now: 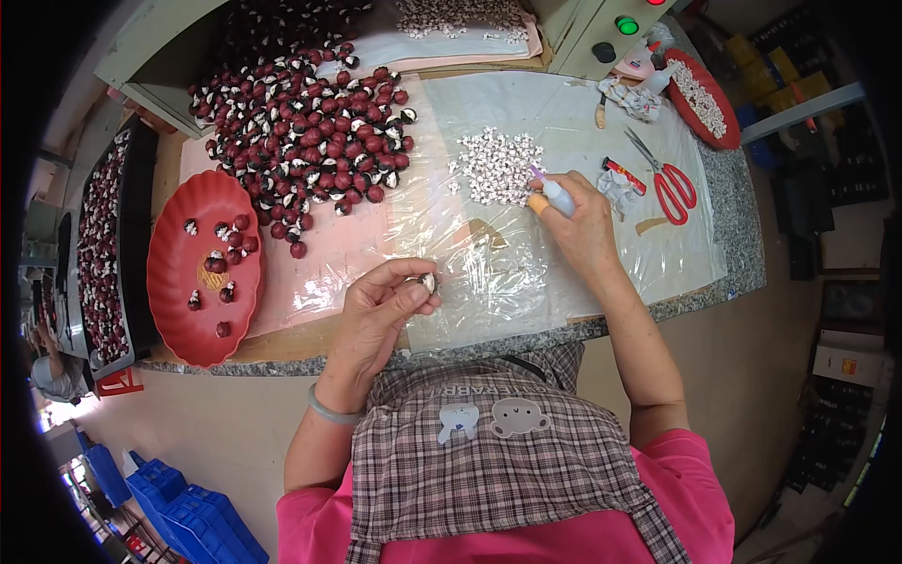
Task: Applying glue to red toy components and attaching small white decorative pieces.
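My left hand (381,305) pinches a small round black-and-white piece (428,282) between thumb and fingers, above the plastic sheet near the table's front edge. In my right hand (587,230) is a small translucent squeeze bottle (559,198) with a purple tip. The bottle's tip is beside a heap of tiny white pieces with dark marks (496,160). A yellowish wrap covers one of my right fingers. To the left of these lies a large pile of dark red, black and white balls (324,141).
A scalloped red tray (169,315) at left holds several balls. Red-handled scissors (673,193), a red tube (624,176) and crumpled tissue (617,194) lie at right. Another red tray (725,141) of white pieces stands far right. A machine with a green light (627,25) is behind.
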Available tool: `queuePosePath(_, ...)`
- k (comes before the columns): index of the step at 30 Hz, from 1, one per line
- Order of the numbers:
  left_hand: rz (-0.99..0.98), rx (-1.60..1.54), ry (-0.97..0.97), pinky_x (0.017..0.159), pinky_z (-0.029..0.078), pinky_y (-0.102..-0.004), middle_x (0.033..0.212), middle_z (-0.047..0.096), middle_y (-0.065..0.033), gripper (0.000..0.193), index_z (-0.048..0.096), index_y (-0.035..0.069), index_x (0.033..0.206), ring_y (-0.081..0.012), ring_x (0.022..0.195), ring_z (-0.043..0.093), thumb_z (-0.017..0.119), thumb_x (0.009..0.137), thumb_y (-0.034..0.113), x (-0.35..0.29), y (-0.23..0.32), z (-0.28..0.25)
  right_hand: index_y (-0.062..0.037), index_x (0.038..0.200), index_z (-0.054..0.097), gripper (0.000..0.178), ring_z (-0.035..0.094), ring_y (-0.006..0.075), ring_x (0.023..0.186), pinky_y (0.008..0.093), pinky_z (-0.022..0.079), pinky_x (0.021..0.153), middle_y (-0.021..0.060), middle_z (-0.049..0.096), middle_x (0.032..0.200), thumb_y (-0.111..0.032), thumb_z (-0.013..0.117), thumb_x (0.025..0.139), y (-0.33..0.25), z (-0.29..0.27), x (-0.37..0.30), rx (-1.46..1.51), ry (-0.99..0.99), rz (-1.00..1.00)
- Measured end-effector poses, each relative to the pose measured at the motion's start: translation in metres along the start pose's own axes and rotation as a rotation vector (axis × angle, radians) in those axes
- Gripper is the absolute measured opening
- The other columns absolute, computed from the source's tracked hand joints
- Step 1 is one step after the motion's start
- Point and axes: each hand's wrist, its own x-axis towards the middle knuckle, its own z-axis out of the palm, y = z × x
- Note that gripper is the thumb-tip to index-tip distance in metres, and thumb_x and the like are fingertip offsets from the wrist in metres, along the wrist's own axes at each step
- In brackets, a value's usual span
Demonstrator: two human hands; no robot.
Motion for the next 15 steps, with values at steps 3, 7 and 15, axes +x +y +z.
queuePosePath(3, 0.001, -0.006, -0.01, 0.075, 0.052, -0.0241, 0.099, 0.064, -0.0101, 0.028, 0.059, -0.003, 0.113, -0.0147, 0.083, 0.063, 0.063, 0.087, 0.005, 0.001, -0.001, -0.002, 0.0016, 0.098, 0.063, 0.023, 0.061, 0.0288, 0.077, 0.036, 0.047, 0.071, 0.0131, 0.061, 0.087, -0.009, 0.068, 0.079, -0.002, 0.003, 0.001, -0.105, -0.006, -0.073)
queuePosePath(7, 0.007, -0.016, -0.023, 0.077, 0.052, -0.0242, 0.099, 0.065, -0.0092, 0.029, 0.058, -0.003, 0.116, -0.0147, 0.083, 0.064, 0.062, 0.088, 0.002, 0.001, 0.0, 0.0, 0.0019, 0.098, 0.062, 0.022, 0.061, 0.0305, 0.077, 0.0359, 0.047, 0.07, 0.0138, 0.061, 0.088, -0.008, 0.068, 0.079, -0.002, 0.002, 0.002, -0.101, -0.013, -0.133)
queuePosePath(15, -0.015, -0.008, -0.032, 0.078, 0.052, -0.0245, 0.102, 0.065, -0.0094, 0.028, 0.06, -0.002, 0.115, -0.014, 0.084, 0.064, 0.062, 0.088, 0.004, 0.002, 0.001, 0.009, 0.0016, 0.091, 0.062, 0.008, 0.059, 0.0077, 0.065, 0.022, 0.049, 0.059, 0.0031, 0.062, 0.074, -0.004, 0.064, 0.085, -0.041, -0.002, -0.024, 0.628, -0.293, 0.251)
